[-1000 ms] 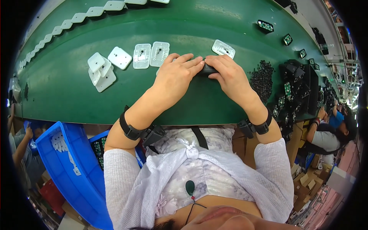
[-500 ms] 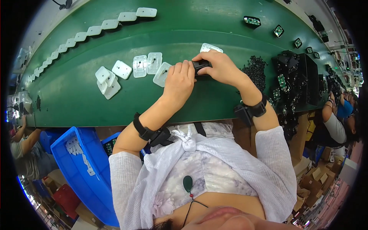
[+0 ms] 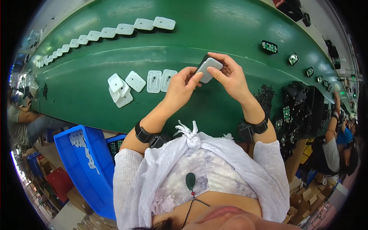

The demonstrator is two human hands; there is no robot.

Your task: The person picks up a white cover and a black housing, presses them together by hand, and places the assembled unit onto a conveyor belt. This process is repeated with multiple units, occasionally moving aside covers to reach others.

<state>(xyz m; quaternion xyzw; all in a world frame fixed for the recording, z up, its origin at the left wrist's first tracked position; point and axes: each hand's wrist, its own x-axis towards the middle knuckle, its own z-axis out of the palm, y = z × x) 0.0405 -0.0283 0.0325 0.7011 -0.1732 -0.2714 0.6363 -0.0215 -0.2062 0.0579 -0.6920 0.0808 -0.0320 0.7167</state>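
– What do we find in the hands?
– We find a black case (image 3: 203, 61) with a white plate (image 3: 211, 71) against its upper face, tilted above the middle of the green table (image 3: 214, 115); the left hand (image 3: 179, 85) pinches its near left edge; the right hand (image 3: 232, 76) grips its right side, thumb on the white face.
– And what do we see around them?
– To the left, two pale covers (image 3: 154, 81) lie side by side, then a loose pile of white covers (image 3: 121, 91); far left, a long row of white covers (image 3: 125, 29); to the right, scattered small black parts (image 3: 265, 96).
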